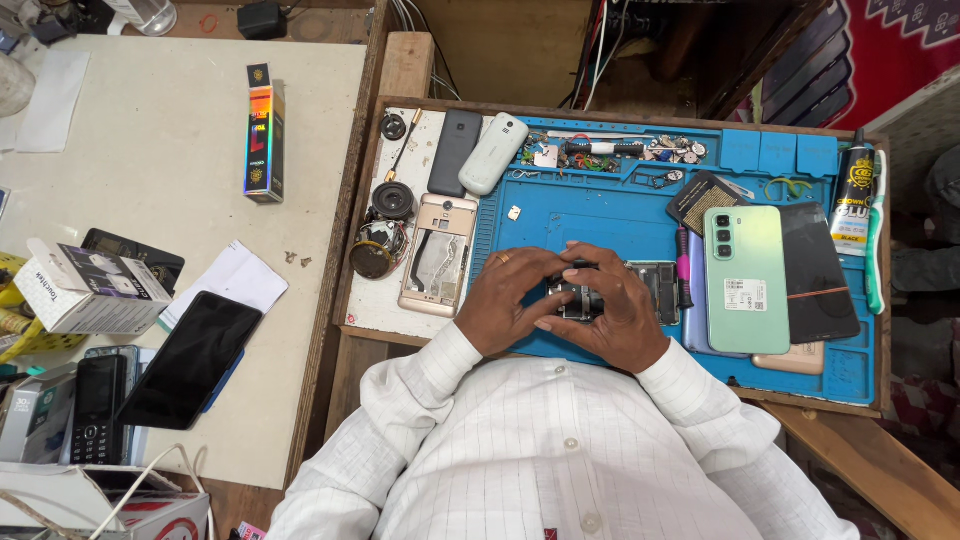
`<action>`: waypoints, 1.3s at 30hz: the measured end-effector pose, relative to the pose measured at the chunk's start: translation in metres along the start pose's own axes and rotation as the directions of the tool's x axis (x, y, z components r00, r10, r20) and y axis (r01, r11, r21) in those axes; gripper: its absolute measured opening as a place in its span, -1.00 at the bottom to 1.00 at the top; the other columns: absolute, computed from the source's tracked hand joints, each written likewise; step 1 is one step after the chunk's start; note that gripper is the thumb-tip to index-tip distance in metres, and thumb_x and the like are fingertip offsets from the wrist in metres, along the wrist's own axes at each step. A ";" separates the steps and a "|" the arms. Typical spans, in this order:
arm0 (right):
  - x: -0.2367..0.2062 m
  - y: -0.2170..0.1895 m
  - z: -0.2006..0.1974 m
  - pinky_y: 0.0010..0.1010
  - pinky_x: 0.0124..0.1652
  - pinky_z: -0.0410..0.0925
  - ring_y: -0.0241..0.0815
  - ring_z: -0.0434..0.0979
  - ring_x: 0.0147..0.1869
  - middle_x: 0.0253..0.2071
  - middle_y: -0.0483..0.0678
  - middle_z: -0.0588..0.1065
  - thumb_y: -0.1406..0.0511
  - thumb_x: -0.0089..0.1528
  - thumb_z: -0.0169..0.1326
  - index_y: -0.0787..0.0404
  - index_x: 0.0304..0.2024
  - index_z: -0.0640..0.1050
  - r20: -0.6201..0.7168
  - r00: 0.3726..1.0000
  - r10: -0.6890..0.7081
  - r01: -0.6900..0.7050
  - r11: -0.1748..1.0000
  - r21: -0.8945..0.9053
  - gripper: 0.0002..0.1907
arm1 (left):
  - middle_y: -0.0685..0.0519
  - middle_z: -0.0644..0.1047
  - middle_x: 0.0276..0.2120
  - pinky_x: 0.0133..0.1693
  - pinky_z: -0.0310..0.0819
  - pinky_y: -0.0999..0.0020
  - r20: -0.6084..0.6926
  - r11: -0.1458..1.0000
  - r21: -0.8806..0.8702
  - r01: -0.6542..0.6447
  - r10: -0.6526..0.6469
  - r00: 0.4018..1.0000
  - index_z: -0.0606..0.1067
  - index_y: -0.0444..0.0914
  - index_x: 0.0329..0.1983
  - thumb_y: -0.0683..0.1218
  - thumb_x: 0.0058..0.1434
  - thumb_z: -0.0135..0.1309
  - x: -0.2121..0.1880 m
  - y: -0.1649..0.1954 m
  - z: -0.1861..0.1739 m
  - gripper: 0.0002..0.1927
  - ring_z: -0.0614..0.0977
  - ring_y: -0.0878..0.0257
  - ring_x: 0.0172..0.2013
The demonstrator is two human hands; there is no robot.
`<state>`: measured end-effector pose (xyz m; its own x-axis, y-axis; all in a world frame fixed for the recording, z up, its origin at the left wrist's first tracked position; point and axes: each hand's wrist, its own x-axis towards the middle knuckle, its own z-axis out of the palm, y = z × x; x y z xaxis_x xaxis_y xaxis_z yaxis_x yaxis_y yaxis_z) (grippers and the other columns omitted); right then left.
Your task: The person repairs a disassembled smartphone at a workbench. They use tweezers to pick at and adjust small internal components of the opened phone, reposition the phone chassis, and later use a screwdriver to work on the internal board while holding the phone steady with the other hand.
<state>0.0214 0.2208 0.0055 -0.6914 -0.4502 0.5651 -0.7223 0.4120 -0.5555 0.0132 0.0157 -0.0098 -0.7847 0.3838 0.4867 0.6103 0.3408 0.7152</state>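
My left hand (510,300) and my right hand (615,310) close together around a small dark phone part (578,298) over the blue work mat (600,215). Fingers of both hands wrap it, so most of it is hidden. A ring shows on my left hand. An opened phone body (657,285) lies just right of my right hand. A gold phone with its back off (438,255) lies left of my left hand.
A green phone (746,278) rests on other phones and a dark panel (820,270) at the mat's right. A glue tube (853,195) and toothbrush (876,235) stand at the far right. Small speakers (385,225), a black handset (455,150) and white handset (493,152) lie behind. Boxes and phones crowd the left table (150,180).
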 end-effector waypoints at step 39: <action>0.004 -0.005 -0.001 -0.25 -0.07 0.55 0.03 0.68 -0.01 -0.06 0.13 0.57 0.51 0.31 0.18 0.14 0.16 0.26 -0.073 0.997 0.028 -0.024 0.998 0.055 -0.51 | 0.09 0.61 -0.07 0.18 0.28 0.09 -0.051 0.993 0.077 0.093 -0.089 0.995 0.48 -0.18 -0.37 0.02 0.07 0.41 -0.006 -0.003 -0.002 -0.68 0.59 0.10 0.10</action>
<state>0.0222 0.2173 0.0113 -0.7107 -0.3797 0.5922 -0.7035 0.3785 -0.6016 0.0156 0.0102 -0.0138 -0.8407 0.3072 0.4459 0.5410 0.4401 0.7167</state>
